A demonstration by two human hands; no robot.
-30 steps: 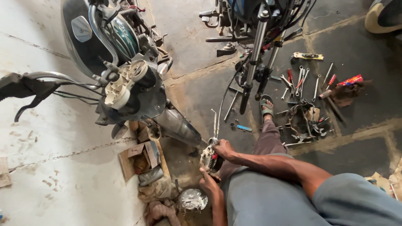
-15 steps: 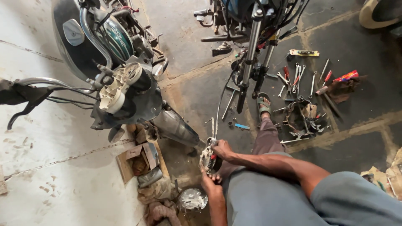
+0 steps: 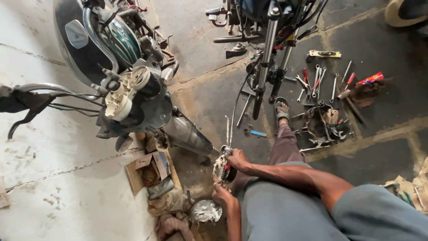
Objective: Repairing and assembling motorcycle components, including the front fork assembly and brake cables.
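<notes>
Right hand (image 3: 237,159) clamped on top of small round engine part (image 3: 221,169), cables (image 3: 228,129) sticking up from it; left hand (image 3: 221,195) grips same part from below, so hands close together w/ part between, over person's lap, just beside grey trouser leg (image 3: 285,214). Motorcycle (image 3: 129,89) crowds left side, its silver exhaust (image 3: 187,136) nearly reaching the part. Cardboard box (image 3: 149,167) & rags (image 3: 171,209) hem in lower left, shiny round cover (image 3: 205,211) just under left hand. Second bike's forks (image 3: 266,58) ahead. Tools (image 3: 321,85) scattered right, well apart. Open floor: pale concrete (image 3: 58,178) far left, dark slab bottom right
</notes>
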